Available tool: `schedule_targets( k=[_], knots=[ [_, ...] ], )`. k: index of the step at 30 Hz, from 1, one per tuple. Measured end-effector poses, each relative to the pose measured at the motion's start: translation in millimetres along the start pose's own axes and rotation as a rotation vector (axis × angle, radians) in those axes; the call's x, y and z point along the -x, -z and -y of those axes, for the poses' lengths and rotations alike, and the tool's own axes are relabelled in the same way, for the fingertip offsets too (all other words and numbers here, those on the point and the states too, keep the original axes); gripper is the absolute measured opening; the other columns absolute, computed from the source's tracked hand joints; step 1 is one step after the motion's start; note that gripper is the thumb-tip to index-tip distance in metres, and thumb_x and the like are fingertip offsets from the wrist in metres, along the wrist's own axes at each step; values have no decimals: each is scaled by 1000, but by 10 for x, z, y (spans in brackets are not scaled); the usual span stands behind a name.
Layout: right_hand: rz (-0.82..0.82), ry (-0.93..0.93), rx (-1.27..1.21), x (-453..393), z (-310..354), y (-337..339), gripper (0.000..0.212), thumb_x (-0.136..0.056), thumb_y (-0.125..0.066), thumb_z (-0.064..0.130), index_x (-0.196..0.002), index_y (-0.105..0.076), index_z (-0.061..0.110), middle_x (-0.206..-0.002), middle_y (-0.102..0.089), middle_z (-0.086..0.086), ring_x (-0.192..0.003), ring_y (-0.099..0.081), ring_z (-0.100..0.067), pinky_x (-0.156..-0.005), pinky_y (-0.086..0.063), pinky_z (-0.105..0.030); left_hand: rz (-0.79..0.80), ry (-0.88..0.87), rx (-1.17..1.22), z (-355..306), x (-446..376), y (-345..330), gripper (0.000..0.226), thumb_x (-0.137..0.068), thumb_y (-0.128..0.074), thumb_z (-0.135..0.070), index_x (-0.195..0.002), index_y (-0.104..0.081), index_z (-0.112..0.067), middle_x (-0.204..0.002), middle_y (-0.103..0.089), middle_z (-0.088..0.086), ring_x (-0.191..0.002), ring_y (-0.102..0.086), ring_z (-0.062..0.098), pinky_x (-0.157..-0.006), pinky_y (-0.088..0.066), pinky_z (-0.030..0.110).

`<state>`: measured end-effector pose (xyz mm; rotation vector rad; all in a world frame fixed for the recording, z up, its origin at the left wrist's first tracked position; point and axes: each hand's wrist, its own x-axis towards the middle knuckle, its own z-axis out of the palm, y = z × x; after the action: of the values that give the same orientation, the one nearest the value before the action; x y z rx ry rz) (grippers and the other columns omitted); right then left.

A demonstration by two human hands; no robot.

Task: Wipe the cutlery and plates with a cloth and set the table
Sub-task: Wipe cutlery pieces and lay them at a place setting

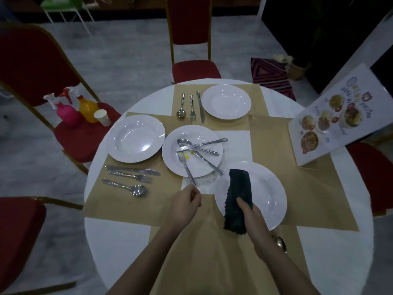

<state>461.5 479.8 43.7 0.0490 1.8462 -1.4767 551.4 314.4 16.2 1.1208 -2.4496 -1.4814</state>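
Steel fork (187, 169) on the centre plate (192, 151), slim and slippery, is pinched at its handle by left hand (185, 202); right hand (247, 211) clutches the soft black cloth (238, 201).

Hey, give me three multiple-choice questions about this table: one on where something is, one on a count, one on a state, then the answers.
1. Where does the dark cloth lie?
A. over the near plate
B. on a chair
C. on the floor

2. How many white plates are on the table?
A. two
B. four
C. six

3. What is the left hand doing?
A. resting flat
B. pinching the fork handle
C. holding a cup

Answers: 1 A, the right hand grips it there; 2 B, four show; 3 B, fingers close on the handle end.
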Motion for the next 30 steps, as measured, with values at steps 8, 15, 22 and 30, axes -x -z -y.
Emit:
schedule_targets(
  k=[8, 15, 22, 30],
  knots=[
    [-181, 44, 17, -40, 85, -68, 10, -97, -53, 28, -92, -61, 25, -93, -69, 1, -85, -65, -13, -63, -52, -25, -21, -3, -104, -289, -1049, -28, 38, -92, -49, -25, -66, -52, 2, -62, -63, 15, -58, -62, 34, -57, -52, 36],
    [-262, 13, -66, 132, 39, 27, 14, -94, -57, 20, -94, -63, 33, -95, -70, 9, -86, -65, -6, -54, -49, -11, 64, 114, -335, -371, -1576, -272, 28, -81, -62, -34, -81, -60, -6, -84, -61, 9, -85, -61, 27, -66, -42, 29],
    [-289, -7, -93, 178, 61, -18, 13, -95, -57, 22, -92, -63, 33, -95, -69, 8, -86, -64, -5, -54, -48, -10, 121, 364, 1, -250, -1669, -230, 14, -70, -57, -7, -58, -53, -3, -52, -56, 11, -50, -53, 25, -55, -46, 29],
    [-273, 2, -91, 140, 127, -82, 11, -94, -59, 26, -99, -68, 27, -89, -74, 10, -84, -68, -5, -63, -51, -17, 293, 450, 163, -253, -1234, -69, 25, -79, -54, -4, -55, -46, -6, -46, -41, 6, -27, -31, 12, -36, -25, 14]
  ],
)
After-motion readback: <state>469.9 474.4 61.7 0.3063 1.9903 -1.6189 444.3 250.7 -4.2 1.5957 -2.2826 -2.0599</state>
